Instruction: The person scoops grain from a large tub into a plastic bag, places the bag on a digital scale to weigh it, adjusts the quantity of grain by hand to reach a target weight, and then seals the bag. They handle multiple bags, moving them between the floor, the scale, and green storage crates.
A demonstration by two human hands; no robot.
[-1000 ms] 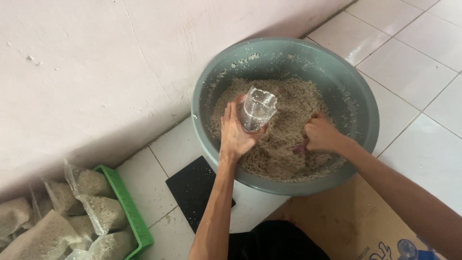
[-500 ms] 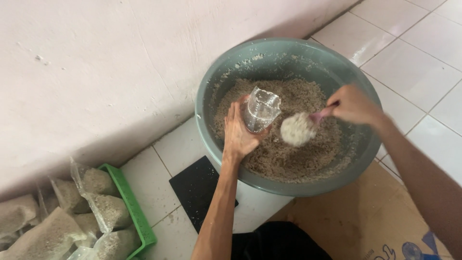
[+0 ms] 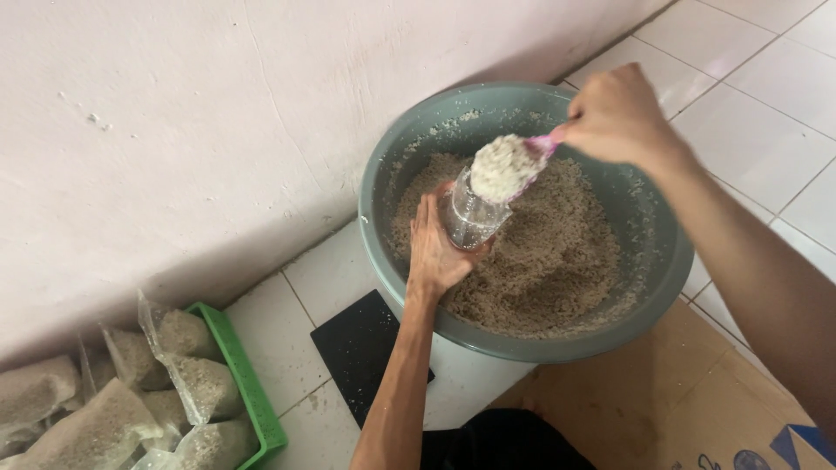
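Observation:
A large grey-green basin [image 3: 392, 165] on the tiled floor holds a heap of pale grain mixture [image 3: 557, 261]. My left hand [image 3: 433, 248] grips a small clear plastic bag [image 3: 470, 218] held open over the mixture. My right hand [image 3: 616, 115] holds a pink scoop [image 3: 509, 165] heaped with the mixture, tilted right above the bag's mouth.
A pale pink wall runs along the back. A green tray [image 3: 248, 392] at the lower left holds several filled clear bags [image 3: 196, 374]. A black flat scale [image 3: 361, 348] lies on the white tiles beside the basin. Brown cardboard [image 3: 662, 409] lies at the lower right.
My right hand dug the scoop into the mixture, lifted it out full and carried it left to the bag's mouth. The left hand kept the bag in place.

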